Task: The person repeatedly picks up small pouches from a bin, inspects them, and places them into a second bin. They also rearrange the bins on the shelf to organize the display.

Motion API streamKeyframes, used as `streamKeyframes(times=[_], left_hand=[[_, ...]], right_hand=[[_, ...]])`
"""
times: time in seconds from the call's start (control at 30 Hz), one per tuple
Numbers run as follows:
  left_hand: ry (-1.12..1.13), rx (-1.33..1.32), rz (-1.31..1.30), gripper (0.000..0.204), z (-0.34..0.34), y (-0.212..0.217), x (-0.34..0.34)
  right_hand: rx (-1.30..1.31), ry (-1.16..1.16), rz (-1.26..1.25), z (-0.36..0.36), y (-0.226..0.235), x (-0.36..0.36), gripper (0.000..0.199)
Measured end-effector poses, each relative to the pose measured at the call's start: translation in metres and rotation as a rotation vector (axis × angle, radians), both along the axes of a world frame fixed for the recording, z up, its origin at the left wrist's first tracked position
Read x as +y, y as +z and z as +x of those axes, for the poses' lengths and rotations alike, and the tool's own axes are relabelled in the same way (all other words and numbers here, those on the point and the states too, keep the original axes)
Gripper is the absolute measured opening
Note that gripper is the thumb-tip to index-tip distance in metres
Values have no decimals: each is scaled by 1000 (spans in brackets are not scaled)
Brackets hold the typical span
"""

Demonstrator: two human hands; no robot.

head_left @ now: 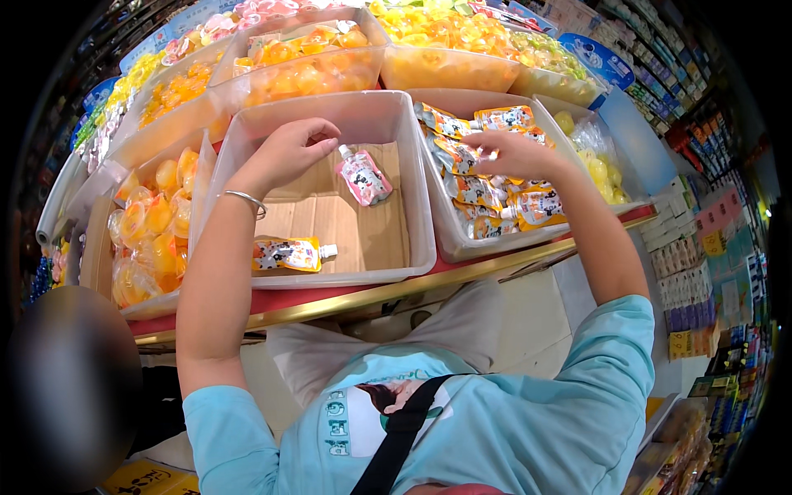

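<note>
Hovering with loose, empty grip, left hand (285, 153) nears pink pouch (363, 177); right hand (516, 155) holds orange pouches (474, 190); jelly-cup bins (309, 74) beyond.

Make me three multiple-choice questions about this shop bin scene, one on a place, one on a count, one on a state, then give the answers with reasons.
1. Where is the pink spouted pouch?
A. In the middle bin, by the left hand
B. On the floor
C. In the jelly cup bin

2. How many pouches lie in the middle bin?
A. Two
B. Five
C. None

3. How is the bin of orange pouches under the right hand?
A. Empty
B. Holding many pouches
C. Covered with a lid

Answers:
1 A, the pouch lies on the cardboard floor just beside the left hand.
2 A, only the pink one and a yellow pouch near the front wall show.
3 B, orange pouches are piled through it, and no lid shows.
</note>
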State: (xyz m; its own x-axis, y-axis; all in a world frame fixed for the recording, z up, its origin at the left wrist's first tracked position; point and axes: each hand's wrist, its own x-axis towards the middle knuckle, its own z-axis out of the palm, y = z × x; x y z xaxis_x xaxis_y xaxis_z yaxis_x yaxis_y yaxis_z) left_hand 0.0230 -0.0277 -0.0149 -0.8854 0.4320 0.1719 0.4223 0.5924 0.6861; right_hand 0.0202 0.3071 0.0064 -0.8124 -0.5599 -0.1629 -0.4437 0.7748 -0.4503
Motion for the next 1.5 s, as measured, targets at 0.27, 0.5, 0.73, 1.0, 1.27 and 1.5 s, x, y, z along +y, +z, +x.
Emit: streamKeyframes(times=[0.27,0.5,0.73,1.0,1.27,1.5], left_hand=[[-21,5,-3,20,-5,-7,-4],[-17,74,-30,24,-14,-4,0],[103,158,68,23,-10,-1,-15],[43,256,16,22,-16,-4,-8],[74,264,-7,23,-6,2,-12],[73,-103,110,32,-13,-3,-10]], right_hand=[[498,-212,769,3,-16,47,36],[706,-215,507,12,-6,25,33],[178,393,261,41,-15,-173,48],[244,725,276,46,-100,-253,48],[-27,494,447,52,-35,-256,36],[854,575,155,24,-1,-189,23]])
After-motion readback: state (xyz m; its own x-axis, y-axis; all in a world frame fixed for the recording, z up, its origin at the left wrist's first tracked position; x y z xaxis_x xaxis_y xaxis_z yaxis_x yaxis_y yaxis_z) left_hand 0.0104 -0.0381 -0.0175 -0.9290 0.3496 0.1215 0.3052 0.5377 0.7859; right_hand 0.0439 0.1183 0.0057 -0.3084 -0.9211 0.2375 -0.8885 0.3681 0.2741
